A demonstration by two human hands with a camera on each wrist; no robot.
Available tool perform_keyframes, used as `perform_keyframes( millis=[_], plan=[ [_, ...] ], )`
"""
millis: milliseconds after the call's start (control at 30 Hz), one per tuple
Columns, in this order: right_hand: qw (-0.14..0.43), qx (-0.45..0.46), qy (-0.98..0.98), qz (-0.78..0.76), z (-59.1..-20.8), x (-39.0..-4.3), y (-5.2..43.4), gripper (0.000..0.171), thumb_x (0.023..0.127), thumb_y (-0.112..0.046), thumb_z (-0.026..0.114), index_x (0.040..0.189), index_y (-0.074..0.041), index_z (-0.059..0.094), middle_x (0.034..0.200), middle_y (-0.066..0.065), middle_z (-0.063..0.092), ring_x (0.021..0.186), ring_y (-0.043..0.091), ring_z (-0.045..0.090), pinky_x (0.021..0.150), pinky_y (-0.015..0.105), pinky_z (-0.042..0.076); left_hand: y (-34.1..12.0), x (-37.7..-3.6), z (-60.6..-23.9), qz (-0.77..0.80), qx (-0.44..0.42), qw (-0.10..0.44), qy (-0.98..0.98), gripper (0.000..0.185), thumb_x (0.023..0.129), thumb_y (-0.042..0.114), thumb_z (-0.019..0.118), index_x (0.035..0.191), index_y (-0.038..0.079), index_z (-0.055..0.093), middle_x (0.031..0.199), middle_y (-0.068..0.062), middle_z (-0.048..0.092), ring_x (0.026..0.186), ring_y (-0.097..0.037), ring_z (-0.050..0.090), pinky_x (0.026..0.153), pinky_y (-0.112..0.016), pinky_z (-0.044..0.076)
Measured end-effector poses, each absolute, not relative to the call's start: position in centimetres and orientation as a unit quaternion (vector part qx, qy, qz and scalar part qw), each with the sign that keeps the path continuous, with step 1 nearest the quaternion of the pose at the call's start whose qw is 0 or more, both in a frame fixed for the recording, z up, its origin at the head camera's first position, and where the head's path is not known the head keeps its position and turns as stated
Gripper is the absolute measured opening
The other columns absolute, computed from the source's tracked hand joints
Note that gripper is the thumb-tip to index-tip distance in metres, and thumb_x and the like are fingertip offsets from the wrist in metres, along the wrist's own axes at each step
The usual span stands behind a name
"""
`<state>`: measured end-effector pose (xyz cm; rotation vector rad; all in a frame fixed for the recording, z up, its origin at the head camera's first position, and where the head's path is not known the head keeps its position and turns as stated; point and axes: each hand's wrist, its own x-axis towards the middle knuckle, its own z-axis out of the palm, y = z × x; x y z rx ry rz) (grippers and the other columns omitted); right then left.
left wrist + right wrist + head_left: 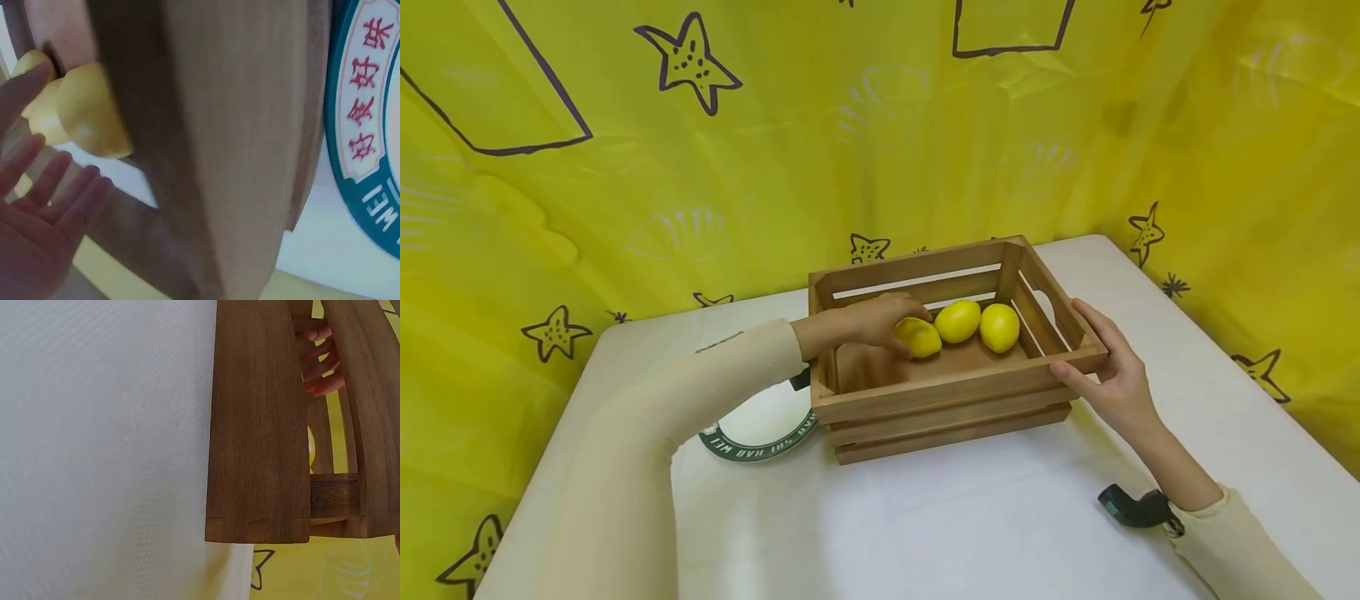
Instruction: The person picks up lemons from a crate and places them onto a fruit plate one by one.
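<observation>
Lemons, three of them, sit in a row inside the wooden crate [925,392], all lined up toward the crate's far right half. The leftmost lemon [917,337] is the one in play: the left hand [868,321] reaches in over the crate's left wall and lies on top of it, fingers draped over the fruit. Whether that's a real grasp or just a touch I honestly can't tell from the head view, and in the left wrist view the fingers [69,200] look pretty straight and loose with the lemon just past them, so I'd call it relaxed contact rather than a clench

Its long axis runs roughly along the crate's length, pointing at the middle lemon [957,321], which touches it or nearly so. The third lemon [999,327] sits just beside that one, nearest the crate's right wall.

The right hand [1108,371] is outside the crate, at its near right corner, thumb along the front slat and fingers laid along the right wall's top edge, steadying it.

A round plate with a green lettered rim [760,437] peeks out from the crate's left side, on the white table [962,517]
</observation>
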<state>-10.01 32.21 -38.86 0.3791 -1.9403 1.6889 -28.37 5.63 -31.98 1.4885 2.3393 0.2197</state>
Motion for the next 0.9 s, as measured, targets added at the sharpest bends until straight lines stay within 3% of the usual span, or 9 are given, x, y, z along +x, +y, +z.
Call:
perform_keyframes(
  millis=[333,467,600,900],
  plan=[
    [0.265,0.134,-0.723,0.624,-38.84,-9.92,32.03,0.076,0.079,0.021,0.061,0.148,0.001,0.037,0.145,0.002,0.041,0.129,0.012,0.041,0.098,0.01,0.04,5.67,-28.25,-32.46,0.033,0.502,0.23,0.833,0.06,0.091,0.012,0.069,0.145,0.004,0.043,0.15,-0.016,0.034,0.139,-0.027,0.036,0.117,-0.034,0.027],
    [0.268,0.137,-0.723,0.622,-38.8,-9.94,32.03,0.075,0.079,0.021,0.062,0.148,0.002,0.037,0.146,0.003,0.041,0.131,0.012,0.04,0.099,0.01,0.039,5.65,-28.25,-32.38,0.03,0.503,0.231,0.833,0.059,0.092,0.014,0.068,0.144,0.003,0.044,0.152,-0.015,0.036,0.141,-0.028,0.033,0.118,-0.035,0.025],
    [0.269,0.136,-0.724,0.621,-38.77,-9.98,32.03,0.076,0.079,0.02,0.063,0.148,0.001,0.038,0.146,0.003,0.042,0.132,0.013,0.04,0.1,0.011,0.039,5.57,-28.42,-32.41,0.038,0.508,0.221,0.832,0.055,0.091,0.016,0.068,0.141,0.005,0.048,0.146,-0.012,0.045,0.136,-0.026,0.04,0.116,-0.034,0.029],
    [0.265,0.124,-0.727,0.622,-38.88,-9.98,32.01,0.075,0.08,0.019,0.063,0.148,0.0,0.039,0.146,0.003,0.042,0.132,0.013,0.039,0.099,0.01,0.039,5.44,-27.86,-32.38,0.028,0.509,0.242,0.826,0.045,0.093,0.008,0.066,0.136,0.012,0.051,0.133,-0.014,0.04,0.122,-0.023,0.045,0.11,-0.032,0.037]
  ],
)
